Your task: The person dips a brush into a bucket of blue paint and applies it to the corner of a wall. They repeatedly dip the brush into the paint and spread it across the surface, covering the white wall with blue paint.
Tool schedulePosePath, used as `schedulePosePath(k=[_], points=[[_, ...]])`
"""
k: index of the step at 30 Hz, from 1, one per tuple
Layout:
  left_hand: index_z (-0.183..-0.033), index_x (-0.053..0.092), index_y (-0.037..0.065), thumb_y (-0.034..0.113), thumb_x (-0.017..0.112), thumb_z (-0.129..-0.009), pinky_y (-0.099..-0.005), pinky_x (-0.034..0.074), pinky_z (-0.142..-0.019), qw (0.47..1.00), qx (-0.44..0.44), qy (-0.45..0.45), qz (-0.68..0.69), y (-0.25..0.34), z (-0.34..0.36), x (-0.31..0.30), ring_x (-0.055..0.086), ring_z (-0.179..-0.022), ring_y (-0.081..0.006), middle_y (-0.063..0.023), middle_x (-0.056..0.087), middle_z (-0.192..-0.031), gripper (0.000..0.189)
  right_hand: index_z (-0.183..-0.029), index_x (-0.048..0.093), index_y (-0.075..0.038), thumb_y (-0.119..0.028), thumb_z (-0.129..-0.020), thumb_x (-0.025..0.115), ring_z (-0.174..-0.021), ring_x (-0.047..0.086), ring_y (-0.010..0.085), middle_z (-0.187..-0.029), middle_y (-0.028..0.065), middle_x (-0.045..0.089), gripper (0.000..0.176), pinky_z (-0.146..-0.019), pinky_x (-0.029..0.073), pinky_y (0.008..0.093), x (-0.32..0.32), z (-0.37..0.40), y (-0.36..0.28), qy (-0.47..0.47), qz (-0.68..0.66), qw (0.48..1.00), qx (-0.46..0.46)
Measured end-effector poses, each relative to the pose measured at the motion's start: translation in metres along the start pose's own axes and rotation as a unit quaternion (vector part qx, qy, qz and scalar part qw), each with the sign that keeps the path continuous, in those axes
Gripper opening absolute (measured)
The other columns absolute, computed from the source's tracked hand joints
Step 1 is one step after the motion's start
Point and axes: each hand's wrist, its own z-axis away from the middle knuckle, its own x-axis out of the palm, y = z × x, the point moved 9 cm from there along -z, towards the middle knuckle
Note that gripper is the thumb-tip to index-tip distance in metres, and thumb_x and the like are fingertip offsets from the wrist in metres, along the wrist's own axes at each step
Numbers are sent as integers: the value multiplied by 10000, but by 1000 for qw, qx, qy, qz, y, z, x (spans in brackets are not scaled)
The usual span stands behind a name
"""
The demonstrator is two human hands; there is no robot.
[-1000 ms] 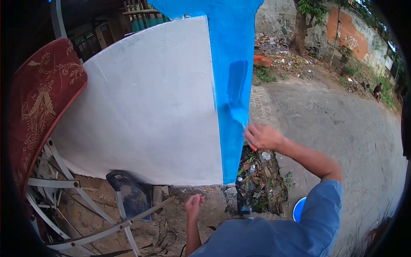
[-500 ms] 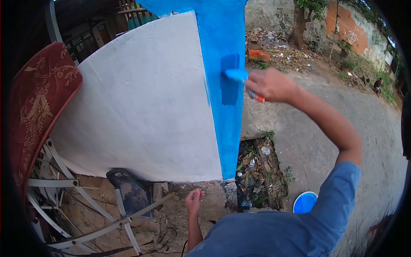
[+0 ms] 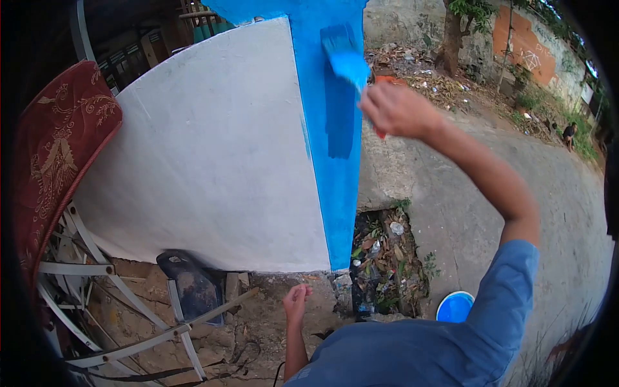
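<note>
My right hand (image 3: 398,111) is wrapped round the handle of a paintbrush. The brush's bristles (image 3: 348,66), loaded with light blue paint, press against a blue pillar (image 3: 345,187). A darker wet strip (image 3: 340,122) runs down the pillar below and around the bristles. A bit of the handle's red-orange end shows under my fist. Low in the view, my left hand (image 3: 297,300) hangs in front of my body with its fingers curled in and nothing visible in them. Left of the pillar stands a white wall panel (image 3: 213,142) with a curved top.
A bucket of blue paint (image 3: 456,307) stands on the concrete at my right. An open drain (image 3: 387,264) with leaves and litter lies by the pillar's foot. At left are a red patterned cushion (image 3: 68,148) and a metal frame (image 3: 135,303). A person (image 3: 570,134) is far off at right.
My right hand and the brush have moved up the pillar, and the dark wet strip now reaches higher. The brush has tilted, bristles upward. My left hand has hardly moved.
</note>
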Motion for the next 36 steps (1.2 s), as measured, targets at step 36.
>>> schedulePosePath(k=[36], points=[[-963,628,14,242,533,-918,-221,448,-628,1000,7,19,-2,-2,12,13,621,-735,-111,-68,671,-845,250,-825,542,38,-339,-679,654,-670,559,222,-707,94,514,420,-496,485,307,3,-15,-18,29,-74,996,-40]])
